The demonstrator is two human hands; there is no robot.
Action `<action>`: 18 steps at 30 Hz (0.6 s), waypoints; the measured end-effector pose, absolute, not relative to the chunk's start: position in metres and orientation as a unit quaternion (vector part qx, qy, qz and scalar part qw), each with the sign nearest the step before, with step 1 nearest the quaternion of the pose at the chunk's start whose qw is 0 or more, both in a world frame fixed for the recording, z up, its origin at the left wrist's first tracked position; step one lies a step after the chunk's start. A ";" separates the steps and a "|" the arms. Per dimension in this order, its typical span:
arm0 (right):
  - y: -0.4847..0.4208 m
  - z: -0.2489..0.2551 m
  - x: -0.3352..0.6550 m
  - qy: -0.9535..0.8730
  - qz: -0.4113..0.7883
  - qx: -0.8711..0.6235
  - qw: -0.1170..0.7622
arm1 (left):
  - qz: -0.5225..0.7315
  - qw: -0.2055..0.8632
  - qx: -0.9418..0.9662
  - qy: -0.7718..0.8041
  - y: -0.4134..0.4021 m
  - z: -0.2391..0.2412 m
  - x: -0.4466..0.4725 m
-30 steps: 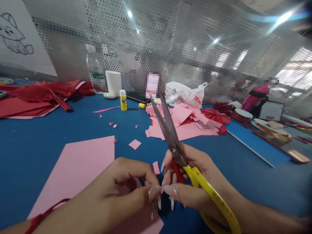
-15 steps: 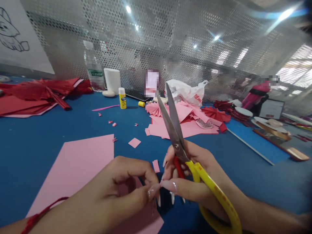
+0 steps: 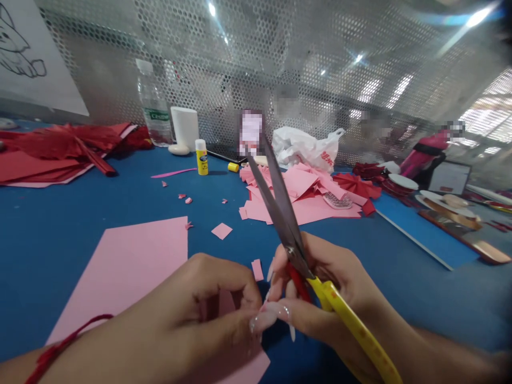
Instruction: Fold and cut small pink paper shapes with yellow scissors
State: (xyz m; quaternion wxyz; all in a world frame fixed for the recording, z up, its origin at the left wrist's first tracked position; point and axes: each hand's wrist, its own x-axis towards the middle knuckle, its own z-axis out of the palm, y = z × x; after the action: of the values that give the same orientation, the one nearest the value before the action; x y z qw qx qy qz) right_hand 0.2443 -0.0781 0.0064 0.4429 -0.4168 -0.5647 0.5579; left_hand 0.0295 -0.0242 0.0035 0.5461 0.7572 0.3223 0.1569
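My left hand (image 3: pixel 212 304) is closed in a pinch, its thumb and fingertips meeting those of my right hand (image 3: pixel 324 317). A tiny bit of pink paper (image 3: pixel 264 305) shows between the fingertips, mostly covered by them. Scissors (image 3: pixel 294 256) with yellow and red handles are held in my right hand, their blades slightly apart and pointing up and away. Beneath my left hand lies a large sheet of pink paper (image 3: pixel 132 266). Just beyond the fingertips are a small pink strip (image 3: pixel 257 270) and a pink paper square (image 3: pixel 222 231).
A glue stick (image 3: pixel 202 160) stands behind, its yellow cap (image 3: pixel 233 167) beside it. Folded pink paper (image 3: pixel 300 184) is heaped at centre, red paper (image 3: pixel 48 160) at left. A water bottle (image 3: pixel 154 112) and a white plastic bag (image 3: pixel 306 146) stand near the mesh panel (image 3: pixel 224 69).
Both hands stay pinched together, with the fingertips shifted slightly down and right. The scissors have tilted a little further left, and the view has shifted slightly.
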 end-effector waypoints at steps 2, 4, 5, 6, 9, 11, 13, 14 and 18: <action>-0.078 0.008 0.243 -0.568 0.556 -0.414 0.443 | 0.160 0.533 0.771 0.309 -0.022 0.006 0.030; -0.077 0.009 0.242 -0.567 0.559 -0.412 0.443 | 0.158 0.521 0.781 0.306 -0.020 0.006 0.029; -0.077 0.010 0.242 -0.565 0.562 -0.413 0.441 | 0.150 0.519 0.784 0.306 -0.020 0.005 0.029; -0.077 0.011 0.241 -0.562 0.566 -0.414 0.439 | 0.142 0.520 0.785 0.306 -0.019 0.004 0.029; -0.078 0.011 0.241 -0.537 0.593 -0.405 0.443 | 0.134 0.547 0.776 0.283 -0.017 0.004 0.026; -0.079 0.009 0.242 -0.511 0.608 -0.401 0.457 | 0.172 0.566 0.763 0.259 -0.016 0.006 0.024; -0.078 0.008 0.246 -0.499 0.611 -0.400 0.467 | 0.223 0.565 0.756 0.245 -0.015 0.010 0.020; -0.077 0.008 0.247 -0.500 0.612 -0.396 0.468 | 0.248 0.559 0.753 0.242 -0.015 0.013 0.018; -0.069 0.015 0.245 -0.425 0.693 -0.444 0.377 | 0.321 0.550 0.727 0.255 -0.013 0.020 0.013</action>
State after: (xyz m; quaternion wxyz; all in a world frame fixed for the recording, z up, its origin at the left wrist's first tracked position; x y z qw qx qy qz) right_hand 0.2455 -0.0695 0.0153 0.3771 -0.4442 -0.4247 0.6929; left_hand 0.0127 -0.0130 0.0197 0.5505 0.7274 0.2548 0.3208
